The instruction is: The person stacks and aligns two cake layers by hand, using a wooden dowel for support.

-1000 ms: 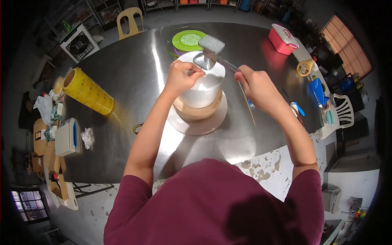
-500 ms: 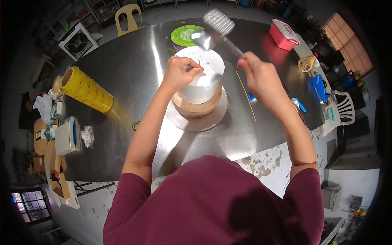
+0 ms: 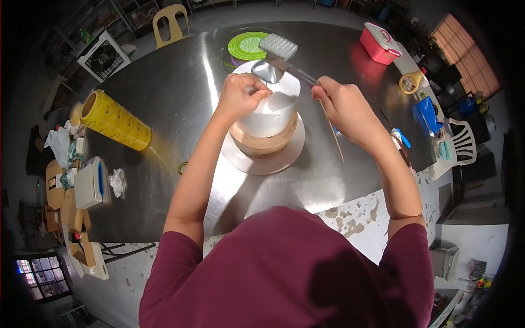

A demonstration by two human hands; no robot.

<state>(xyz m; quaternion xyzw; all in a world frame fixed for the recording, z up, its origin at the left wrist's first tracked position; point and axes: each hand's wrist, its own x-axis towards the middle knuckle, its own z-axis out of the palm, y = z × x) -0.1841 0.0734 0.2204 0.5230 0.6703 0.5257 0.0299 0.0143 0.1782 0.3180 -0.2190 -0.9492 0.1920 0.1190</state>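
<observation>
My right hand [image 3: 347, 106] is wrapped round the handle of a metal meat mallet [image 3: 279, 59]. The mallet's smooth face is right above my left fingertips, and its studded face points away. My left hand [image 3: 241, 95] pinches a thin short stick, mostly hidden by fingers and mallet, at the top of a white cylinder [image 3: 273, 117]. That cylinder rests on a round wooden block [image 3: 263, 145], which sits on a white round board [image 3: 295, 150]. A long thin wooden stick [image 3: 336, 139] lies on the table beside my right hand.
On the steel table [image 3: 175, 71] are a yellow film roll [image 3: 117, 120], a green round mat [image 3: 243, 46], a pink box [image 3: 379, 46] and a tape roll [image 3: 409, 83]. A scale [image 3: 87, 183] and crumpled plastic [image 3: 117, 182] lie left. A blue-handled tool [image 3: 403, 138] lies right.
The mallet has come down from its raised position, its head now over the stick at my left fingertips. My right hand has dropped slightly inward; my left hand stays in place.
</observation>
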